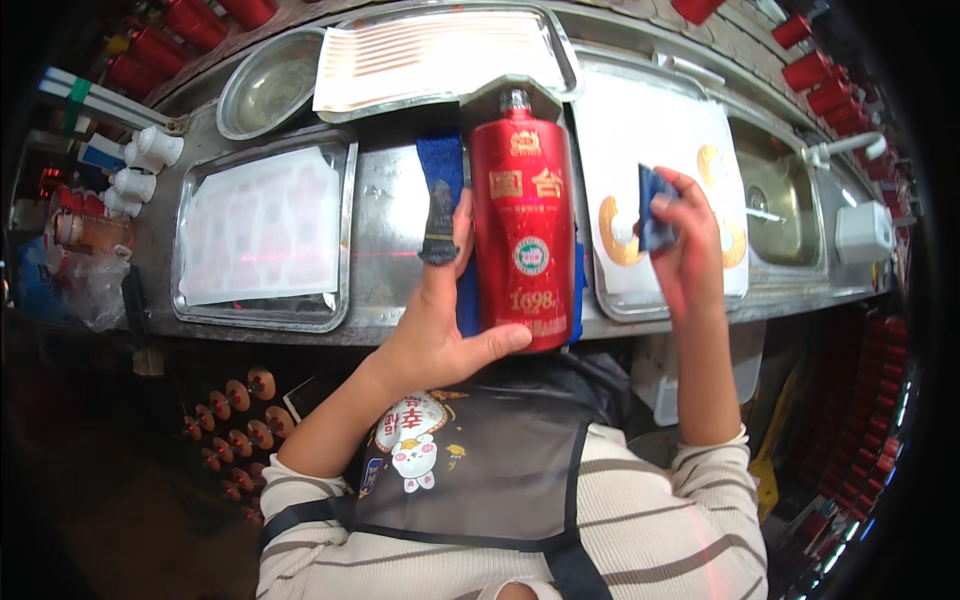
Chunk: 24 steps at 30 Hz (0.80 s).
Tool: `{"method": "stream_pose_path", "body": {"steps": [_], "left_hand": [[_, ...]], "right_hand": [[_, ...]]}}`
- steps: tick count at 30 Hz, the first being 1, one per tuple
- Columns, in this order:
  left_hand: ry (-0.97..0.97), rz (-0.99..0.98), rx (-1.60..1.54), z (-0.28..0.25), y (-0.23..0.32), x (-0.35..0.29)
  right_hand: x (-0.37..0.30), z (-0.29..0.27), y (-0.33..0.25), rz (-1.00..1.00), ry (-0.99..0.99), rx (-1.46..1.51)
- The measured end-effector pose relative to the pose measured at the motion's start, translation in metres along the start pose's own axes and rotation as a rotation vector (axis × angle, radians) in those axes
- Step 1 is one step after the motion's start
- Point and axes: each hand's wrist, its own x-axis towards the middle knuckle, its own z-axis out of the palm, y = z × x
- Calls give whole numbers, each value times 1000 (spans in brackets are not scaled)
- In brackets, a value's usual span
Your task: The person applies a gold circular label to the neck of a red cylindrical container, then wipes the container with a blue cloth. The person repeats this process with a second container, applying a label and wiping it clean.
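Note:
A red bottle with gold characters and a round green-and-white emblem stands out in the middle, its neck pointing away from me. My left hand is closed around its lower left side, the thumb across the front near the base. A dark covering wraps one left fingertip. To the right of the bottle, my right hand is raised and pinches a small flat dark-blue piece, possibly a scraper. Blue cloth lies under and beside the bottle on the metal counter.
A steel tray with a white sheet lies left. Behind are a steel bowl and a tray of striped strips. At right, a tray holds gold curved decals, beside a sink. White bottles stand far left.

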Motion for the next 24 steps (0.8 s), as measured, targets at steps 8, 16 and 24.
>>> {"method": "stream_pose_path", "body": {"steps": [8,16,24], "left_hand": [[35,61,113,2,-6,-6],[75,55,148,0,-1,-9],[102,106,110,3,-8,-6]], "right_hand": [[-29,82,-27,-936,-557,-1000],[7,89,-42,-952,-633,-1037],[22,102,-39,-919,-465,-879]]}}
